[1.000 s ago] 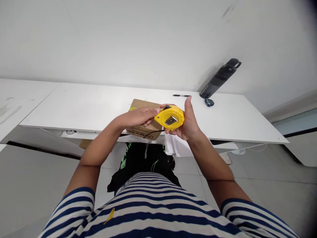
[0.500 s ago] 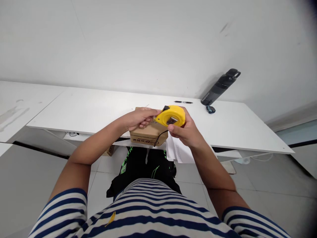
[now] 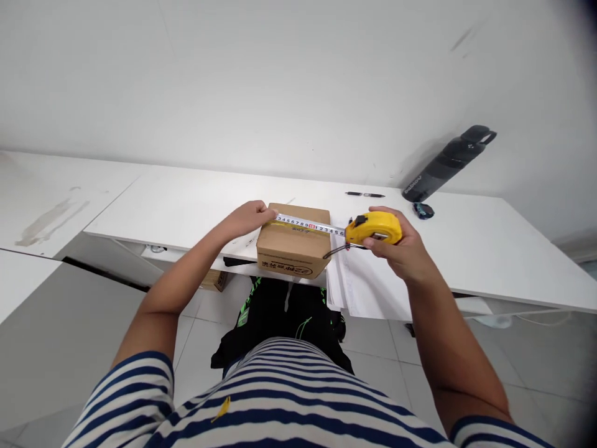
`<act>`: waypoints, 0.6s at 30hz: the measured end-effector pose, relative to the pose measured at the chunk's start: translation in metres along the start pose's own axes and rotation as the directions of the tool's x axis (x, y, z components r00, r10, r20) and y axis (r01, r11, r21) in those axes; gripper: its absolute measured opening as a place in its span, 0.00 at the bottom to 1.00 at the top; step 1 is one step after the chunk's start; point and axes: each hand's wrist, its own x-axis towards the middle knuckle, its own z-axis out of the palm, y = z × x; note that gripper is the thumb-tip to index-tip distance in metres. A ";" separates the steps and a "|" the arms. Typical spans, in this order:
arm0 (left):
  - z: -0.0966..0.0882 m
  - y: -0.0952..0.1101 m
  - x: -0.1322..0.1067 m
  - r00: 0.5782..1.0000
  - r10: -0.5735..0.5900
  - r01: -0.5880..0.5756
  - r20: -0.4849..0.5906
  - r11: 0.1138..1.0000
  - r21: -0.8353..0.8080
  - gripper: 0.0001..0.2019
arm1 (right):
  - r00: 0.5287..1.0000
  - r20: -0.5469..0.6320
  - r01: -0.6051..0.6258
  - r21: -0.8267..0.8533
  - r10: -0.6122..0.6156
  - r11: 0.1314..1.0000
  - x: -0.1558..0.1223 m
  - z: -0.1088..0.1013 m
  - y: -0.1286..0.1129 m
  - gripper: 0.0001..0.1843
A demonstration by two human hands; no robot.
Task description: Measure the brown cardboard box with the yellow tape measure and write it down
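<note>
A yellow tape measure (image 3: 381,225) is gripped in my right hand (image 3: 402,246), out past the right side of a brown cardboard box (image 3: 293,246). Its white blade (image 3: 310,225), with printed numbers, stretches across the box top to the left. My left hand (image 3: 255,218) pinches the blade's free end at the box's upper left edge; the fingertips hide the very tip. A dark wrist cord (image 3: 342,249) dangles from the tape case toward the box's right corner. The box rests at the front edge of the white desk (image 3: 186,199), printed side toward me.
White papers (image 3: 368,289) lie right of the box, overhanging the desk edge. Farther back are a pen (image 3: 364,195), a dark bottle (image 3: 448,163) leaning in view and a small dark blue object (image 3: 423,211). Another cardboard box (image 3: 214,280) shows below the desk.
My right hand has moved right with the tape case, drawing the blade out across the box. My left hand stays near the box's left edge. The view has shifted slightly.
</note>
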 end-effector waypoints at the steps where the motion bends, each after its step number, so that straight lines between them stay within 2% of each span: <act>1: 0.005 0.002 -0.002 0.999 -0.007 0.011 -0.047 0.997 0.072 0.17 | 1.000 0.014 -0.008 -0.006 0.008 1.000 0.001 0.002 0.002 0.36; 3: 0.011 0.007 -0.007 0.992 -0.020 0.042 -0.121 0.982 0.185 0.16 | 0.999 0.037 -0.027 -0.012 0.027 1.000 0.002 0.006 0.004 0.36; 6: 0.013 0.007 -0.010 0.992 -0.034 0.059 -0.122 0.976 0.209 0.17 | 0.998 0.040 -0.042 -0.013 0.042 0.999 0.005 0.010 0.007 0.37; 11: 0.017 -0.018 0.000 0.990 -0.056 0.057 -0.128 0.998 0.004 0.18 | 0.997 0.082 -0.014 -0.012 0.015 1.000 0.013 0.008 0.019 0.36; 13: 0.020 -0.030 0.004 0.993 -0.070 0.060 -0.099 0.994 -0.095 0.20 | 0.994 0.110 0.000 0.011 -0.001 1.000 0.017 0.004 0.026 0.36; 16: 0.029 -0.043 0.009 0.997 -0.057 0.041 -0.058 0.969 -0.242 0.21 | 0.990 0.141 0.023 0.014 -0.024 1.000 0.022 -0.002 0.031 0.36; 18: 0.037 -0.048 0.011 0.993 -0.065 0.023 -0.102 0.929 -0.370 0.20 | 0.989 0.147 0.035 -0.002 -0.034 0.999 0.024 -0.004 0.031 0.35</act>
